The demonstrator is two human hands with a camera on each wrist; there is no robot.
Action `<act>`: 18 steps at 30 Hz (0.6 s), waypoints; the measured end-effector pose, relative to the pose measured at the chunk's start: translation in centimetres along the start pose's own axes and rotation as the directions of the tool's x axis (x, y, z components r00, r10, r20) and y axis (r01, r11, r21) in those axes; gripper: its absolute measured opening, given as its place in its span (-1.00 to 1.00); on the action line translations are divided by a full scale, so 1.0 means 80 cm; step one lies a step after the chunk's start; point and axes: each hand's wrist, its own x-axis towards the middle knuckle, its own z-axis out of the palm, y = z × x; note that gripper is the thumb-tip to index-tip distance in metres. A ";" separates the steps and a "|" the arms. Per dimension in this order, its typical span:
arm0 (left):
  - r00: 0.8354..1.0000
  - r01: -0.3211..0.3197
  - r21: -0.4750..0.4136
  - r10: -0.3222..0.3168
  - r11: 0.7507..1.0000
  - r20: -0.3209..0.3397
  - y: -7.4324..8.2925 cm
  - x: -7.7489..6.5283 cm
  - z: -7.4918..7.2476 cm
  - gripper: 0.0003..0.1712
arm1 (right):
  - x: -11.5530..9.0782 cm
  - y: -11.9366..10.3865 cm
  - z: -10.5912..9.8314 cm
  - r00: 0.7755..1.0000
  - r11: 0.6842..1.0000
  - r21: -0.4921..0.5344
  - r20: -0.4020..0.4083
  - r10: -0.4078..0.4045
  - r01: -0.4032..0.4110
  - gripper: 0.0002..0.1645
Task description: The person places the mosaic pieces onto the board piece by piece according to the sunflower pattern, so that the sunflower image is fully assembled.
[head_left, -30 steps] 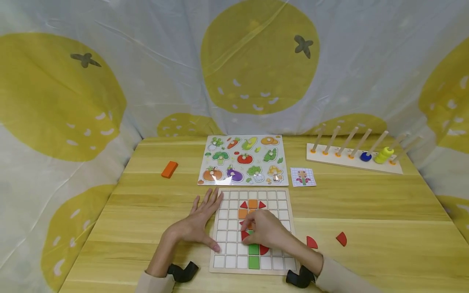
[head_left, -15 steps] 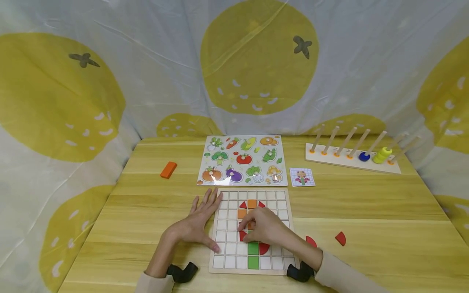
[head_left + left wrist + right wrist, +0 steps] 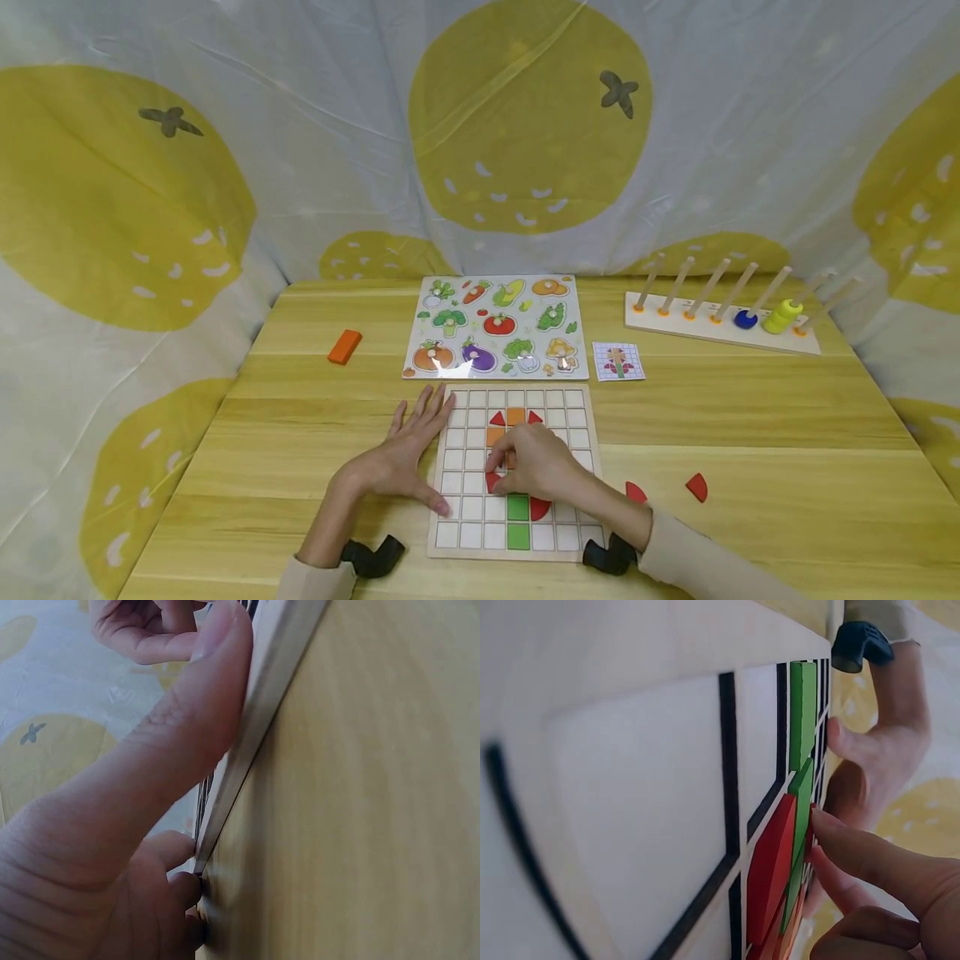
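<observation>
A wooden grid board (image 3: pixel 459 552) lies at the front middle of the table. My left hand (image 3: pixel 405 454) rests along its left edge with fingers spread; in the left wrist view the thumb (image 3: pixel 191 701) presses at the board's rim. Over the grid, my right hand (image 3: pixel 540 462) pinches a red quarter-circle piece (image 3: pixel 492 482) between thumb and fingertips, left of the green column. Green squares (image 3: pixel 518 536), orange squares (image 3: pixel 516 415) and red triangles (image 3: pixel 497 419) sit in cells. Another red piece (image 3: pixel 771 870) lies beside the green ones. The right hand hides part of the pattern.
Two red quarter-circle pieces, one of them (image 3: pixel 697 487), lie right of the board. A pattern card (image 3: pixel 618 362), a vegetable puzzle (image 3: pixel 491 329) and a peg stand (image 3: pixel 720 323) are behind. An orange block (image 3: pixel 345 347) lies at left.
My right hand has shifted slightly left over the grid with the red quarter-circle piece. The left hand keeps its place on the board's edge.
</observation>
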 end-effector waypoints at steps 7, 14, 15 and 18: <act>1.000 -0.006 0.001 0.006 1.000 -0.003 -0.001 0.000 0.000 0.77 | 0.000 -0.002 0.002 0.999 1.000 -0.019 -0.033 -0.011 0.010 -0.79; 1.000 -0.012 -0.003 0.012 1.000 -0.008 -0.001 0.000 0.000 0.77 | 0.001 0.004 -0.003 0.999 0.999 0.039 0.031 -0.031 0.029 -0.81; 1.000 -0.011 -0.004 0.011 1.000 -0.007 -0.001 0.000 0.000 0.76 | 0.001 0.005 -0.005 0.998 0.998 0.053 0.053 -0.035 0.032 -0.82; 1.000 -0.006 0.000 0.006 1.000 -0.005 0.000 0.000 0.000 0.77 | 0.002 0.010 -0.011 0.992 0.995 0.093 0.117 -0.048 0.037 -0.82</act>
